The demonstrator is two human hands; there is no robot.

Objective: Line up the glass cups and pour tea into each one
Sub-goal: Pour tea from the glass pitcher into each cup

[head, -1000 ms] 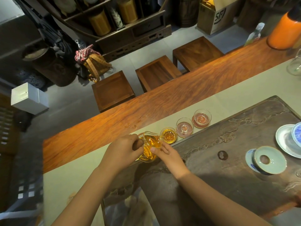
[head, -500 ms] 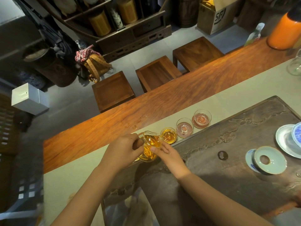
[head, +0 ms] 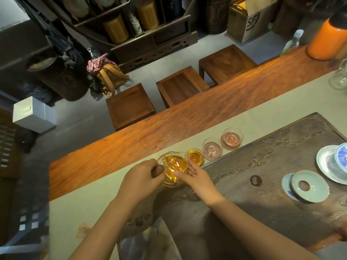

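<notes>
A glass pitcher (head: 173, 168) of amber tea is tilted toward the nearest of three glass cups. My left hand (head: 141, 178) grips its handle. My right hand (head: 195, 175) touches the pitcher's right side with its fingers, thumb against the glass. The nearest cup (head: 195, 157) holds amber tea and sits right at the pitcher's spout. Two more glass cups, the middle cup (head: 212, 151) and the far cup (head: 231, 138), stand in a row to the right along the grey mat, and both look empty of tea.
A dark carved stone tea tray (head: 272, 166) lies to the right, bearing a pale lid on a saucer (head: 309, 185) and a blue-and-white gaiwan (head: 339, 160). An orange flask (head: 326, 40) and a glass vessel (head: 339, 77) stand far right. Wooden stools (head: 129, 107) sit beyond the counter.
The pitcher has stayed tilted over the nearest cup while both hands hold their places; almost nothing has shifted.
</notes>
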